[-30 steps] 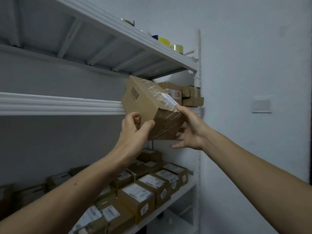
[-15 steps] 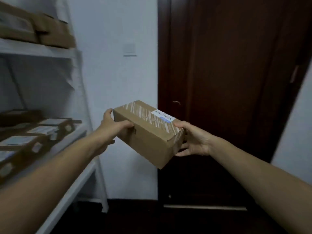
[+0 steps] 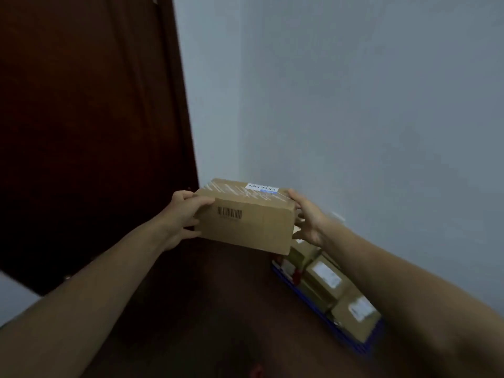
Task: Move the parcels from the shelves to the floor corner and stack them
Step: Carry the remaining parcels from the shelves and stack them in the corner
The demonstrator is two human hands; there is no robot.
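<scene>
Turning from the shelves, left hand [image 3: 185, 214] and right hand [image 3: 308, 219] grip the parcel [image 3: 245, 225] by its ends, now above stacked parcels [image 3: 327, 279] beside the wall [image 3: 354, 105], set-down likely next.

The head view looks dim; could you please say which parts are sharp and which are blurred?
In the head view, light is low throughout; the held parcel is fairly sharp, barcode bars distinct; the floor parcels are smeared, labels unreadable; the door is nearly black.
</scene>
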